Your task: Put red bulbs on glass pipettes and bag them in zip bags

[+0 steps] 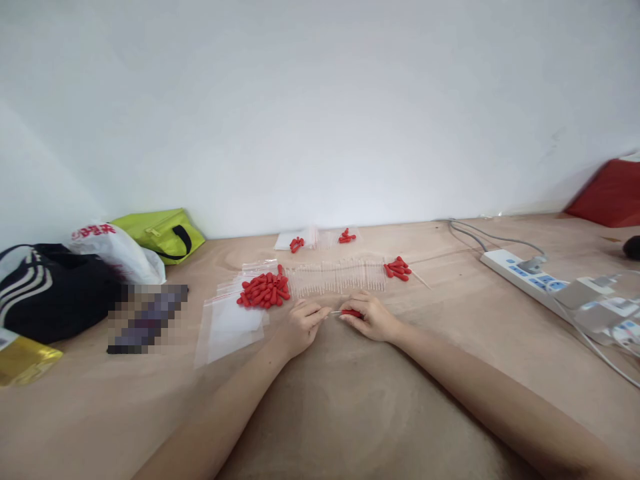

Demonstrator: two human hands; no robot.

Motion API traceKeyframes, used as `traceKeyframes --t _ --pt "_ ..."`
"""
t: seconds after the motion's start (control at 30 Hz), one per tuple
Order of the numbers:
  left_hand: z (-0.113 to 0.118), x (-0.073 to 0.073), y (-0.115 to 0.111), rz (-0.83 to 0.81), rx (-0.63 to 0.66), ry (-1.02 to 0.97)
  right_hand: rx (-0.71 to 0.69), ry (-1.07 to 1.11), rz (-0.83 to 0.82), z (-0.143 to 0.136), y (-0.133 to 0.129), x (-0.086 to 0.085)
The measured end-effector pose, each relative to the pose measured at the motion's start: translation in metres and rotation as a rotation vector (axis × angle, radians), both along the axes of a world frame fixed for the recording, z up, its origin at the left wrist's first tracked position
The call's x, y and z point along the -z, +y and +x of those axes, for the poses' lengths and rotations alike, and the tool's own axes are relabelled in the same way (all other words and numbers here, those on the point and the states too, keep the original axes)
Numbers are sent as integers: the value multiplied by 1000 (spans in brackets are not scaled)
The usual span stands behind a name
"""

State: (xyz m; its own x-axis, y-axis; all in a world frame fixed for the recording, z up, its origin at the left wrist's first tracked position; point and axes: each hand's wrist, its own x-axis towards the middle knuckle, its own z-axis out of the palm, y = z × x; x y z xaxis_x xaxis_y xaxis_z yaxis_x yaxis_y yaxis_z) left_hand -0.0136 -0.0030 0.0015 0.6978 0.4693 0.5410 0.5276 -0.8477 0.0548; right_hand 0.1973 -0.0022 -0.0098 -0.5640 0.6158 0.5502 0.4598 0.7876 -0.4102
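Between the thumb and fingers of my left hand (pixel 301 328) is one end of a thin pale dropper tube (pixel 335 313). My right hand (pixel 371 319) is closed on a red rubber bulb (pixel 352 312), with the tube reaching the bulb's left end. How far the tube sits inside it cannot be seen. Just beyond both hands lies a long row of clear dropper tubes (pixel 337 277). A heap of red rubber bulbs (pixel 264 291) is at its left end. On the right is a smaller group of red bulbs (pixel 398 269), beside a thin wooden stick (pixel 421 278).
Flat clear zip bags (pixel 220 333) lie left of my hands. Near the wall, more bags (pixel 287 241) carry a few red bulbs (pixel 347 236). A lime-green bag (pixel 165 230), a white plastic bag (pixel 120 253) and black cloth (pixel 60 293) sit left; a power strip (pixel 525 275) with cables sits right.
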Motion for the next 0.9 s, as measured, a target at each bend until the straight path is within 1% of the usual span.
traceKeyframes --t 0.17,0.47,0.6,0.77,0.83,0.9 --pt "4 0 -2 -10 11 -26 -32 -39 11 -1 0 -1" --pt "7 4 -3 -39 7 -61 -49 -34 2 -2 -1 -3" --pt "7 3 -4 -75 -38 -83 -36 33 -34 -1 2 -3" --pt "3 2 -2 -50 -122 -163 -37 229 -197 3 8 -4" --pt "2 0 -1 -43 -137 -157 15 365 -305 3 10 -2" --pt "4 -2 -3 -61 -148 -149 71 551 -450 0 11 0"
